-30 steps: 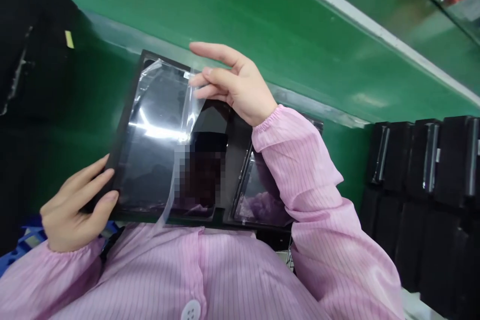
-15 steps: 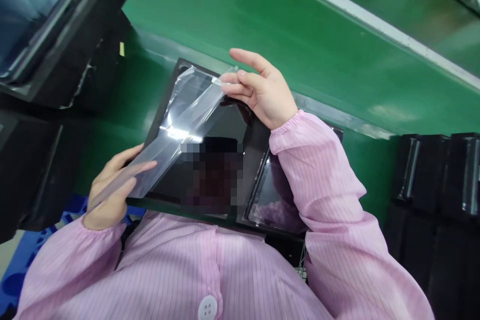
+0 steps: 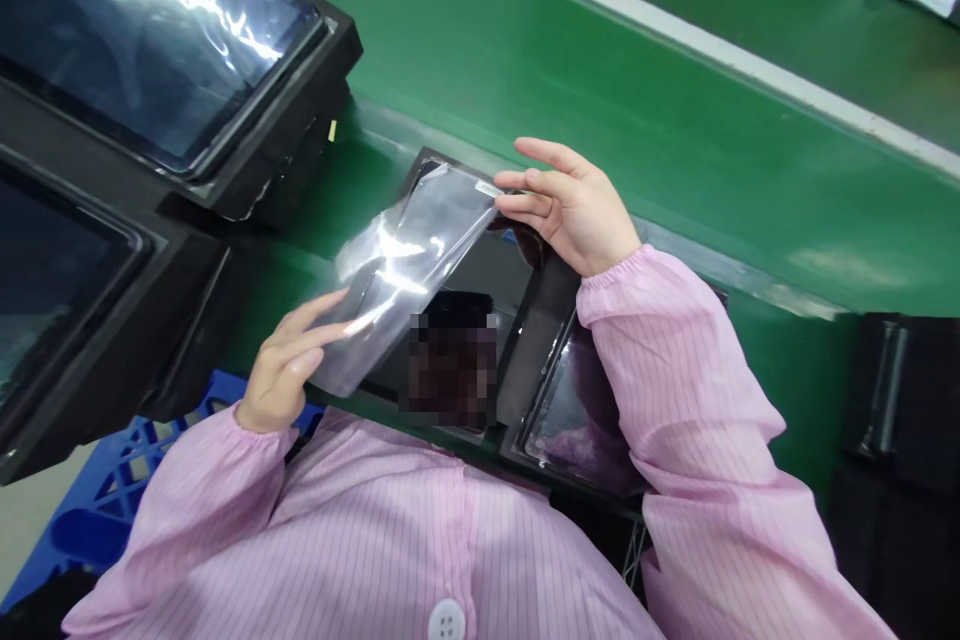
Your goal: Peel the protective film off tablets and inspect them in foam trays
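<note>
Right hand [image 3: 581, 210] ahead of left hand [image 3: 279, 375]

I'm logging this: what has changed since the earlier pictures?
The left hand has moved from the left edge of the black tray to the clear film, whose lower part has swung left, baring more of the dark screen. The view has turned left. The right hand still holds the film's upper corner.

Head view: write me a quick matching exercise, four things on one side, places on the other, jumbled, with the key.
1. Clear film
2. Right hand
3. Blue crate
4. White button

A. On the pink striped garment
B. At the film's upper corner
C. Lower left of the picture
D. Over part of a dark screen

Pairs: 1-D, 2-B, 3-C, 4-A
</note>
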`<state>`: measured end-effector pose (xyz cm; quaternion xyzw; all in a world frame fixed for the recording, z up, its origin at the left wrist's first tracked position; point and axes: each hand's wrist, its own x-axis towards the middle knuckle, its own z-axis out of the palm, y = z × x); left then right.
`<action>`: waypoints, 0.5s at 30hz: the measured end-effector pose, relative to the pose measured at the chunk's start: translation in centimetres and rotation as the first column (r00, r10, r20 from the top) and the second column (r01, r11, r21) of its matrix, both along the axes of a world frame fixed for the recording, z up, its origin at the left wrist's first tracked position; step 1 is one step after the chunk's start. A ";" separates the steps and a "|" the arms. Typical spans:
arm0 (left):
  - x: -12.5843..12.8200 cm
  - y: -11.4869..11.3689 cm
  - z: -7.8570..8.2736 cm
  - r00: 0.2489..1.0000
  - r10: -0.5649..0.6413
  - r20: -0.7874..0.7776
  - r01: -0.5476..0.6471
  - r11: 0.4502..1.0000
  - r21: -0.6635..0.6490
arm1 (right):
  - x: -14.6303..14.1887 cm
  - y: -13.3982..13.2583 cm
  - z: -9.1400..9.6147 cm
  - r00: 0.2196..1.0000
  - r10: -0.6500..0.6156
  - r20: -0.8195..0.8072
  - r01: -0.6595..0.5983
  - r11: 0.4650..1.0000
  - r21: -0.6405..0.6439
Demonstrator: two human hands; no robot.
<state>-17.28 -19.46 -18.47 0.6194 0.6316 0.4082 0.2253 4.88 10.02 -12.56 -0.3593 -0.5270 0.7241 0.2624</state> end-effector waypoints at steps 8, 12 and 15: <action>1.5 0.3 1.9 0.870 -0.055 -0.490 0.085 0.996 0.038 | 8.1 0.0 4.1 0.975 -0.118 0.189 0.058 0.954 0.293; 4.3 1.8 2.8 0.841 -0.206 -0.499 0.285 0.955 0.087 | 16.4 -0.5 2.9 0.871 -0.419 0.259 0.241 0.821 0.518; 7.2 3.3 3.1 0.811 -0.377 -0.447 0.458 0.885 0.085 | 20.4 -1.8 0.3 0.749 -0.593 0.296 0.201 0.629 0.751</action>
